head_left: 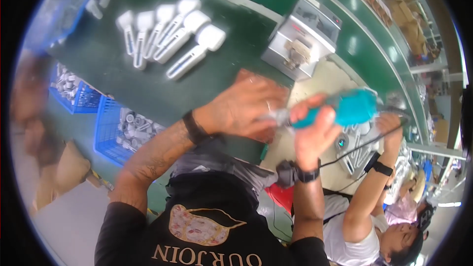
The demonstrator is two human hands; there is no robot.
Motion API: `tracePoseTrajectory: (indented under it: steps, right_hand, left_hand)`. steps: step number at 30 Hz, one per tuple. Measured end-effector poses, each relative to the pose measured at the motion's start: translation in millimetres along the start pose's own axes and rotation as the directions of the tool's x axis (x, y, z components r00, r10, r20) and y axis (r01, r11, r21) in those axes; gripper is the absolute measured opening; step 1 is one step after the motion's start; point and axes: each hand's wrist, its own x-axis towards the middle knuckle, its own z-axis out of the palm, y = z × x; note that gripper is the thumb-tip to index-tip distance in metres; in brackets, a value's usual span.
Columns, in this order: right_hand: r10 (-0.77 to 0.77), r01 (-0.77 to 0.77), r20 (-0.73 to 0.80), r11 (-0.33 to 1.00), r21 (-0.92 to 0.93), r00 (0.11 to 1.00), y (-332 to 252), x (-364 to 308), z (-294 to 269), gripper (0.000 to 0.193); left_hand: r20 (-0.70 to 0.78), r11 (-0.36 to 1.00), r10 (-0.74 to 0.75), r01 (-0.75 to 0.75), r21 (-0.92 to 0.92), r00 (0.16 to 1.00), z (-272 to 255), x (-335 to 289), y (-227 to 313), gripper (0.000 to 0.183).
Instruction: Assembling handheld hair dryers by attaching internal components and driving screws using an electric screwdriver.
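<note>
My right hand point(315, 135): fingers wrapped around a teal power tool point(357, 108); tool just right of my left hand, its grey nose end blurred; my left hand point(246, 106): smeared, fingers bent, whether they hold anything I cannot tell; white-headed handles point(209, 38), six, fanned on a dark green table point(130, 76); blue basket point(102, 130), partly hidden by my left forearm, grey contents hard to make out; co-worker point(359, 212), cut off at the lower rim.
</note>
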Motion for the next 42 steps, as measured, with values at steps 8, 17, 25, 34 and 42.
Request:
tracePoseTrajectory:
  steps: [8, 17, 25, 34, 42]
  right_hand:
    - [-0.122, 0.152, -0.136, 0.961, 0.23, 0.983, -58, -57, -21, 0.067]
    - [-0.045, 0.054, -0.047, 0.977, 0.207, 0.998, -47, -89, -54, 0.07]
    - [-0.013, 0.023, -0.093, 0.994, 0.105, 0.996, -57, -96, -63, 0.071]
    - [-0.041, 0.051, -0.156, 0.997, 0.064, 0.987, -67, -116, -81, 0.074]
    - [0.001, 0.0, -0.155, 1.0, 0.004, 0.988, -60, -107, -83, 0.077]
  left_hand:
    - [-0.148, 0.919, -0.345, 0.366, 0.148, 0.927, -31, -36, 29, 0.032]
    - [-0.44, 0.814, -0.258, 0.439, 0.38, 0.86, -50, -40, 1, 0.028]
    - [0.08, 0.956, -0.293, 0.292, 0.025, 0.953, 77, 111, 47, 0.039]
    - [0.42, 0.797, -0.545, 0.604, -0.01, 0.726, 165, 177, 39, 0.064]
    - [0.092, 0.937, -0.335, 0.342, -0.075, 0.938, 95, 128, 45, 0.032]
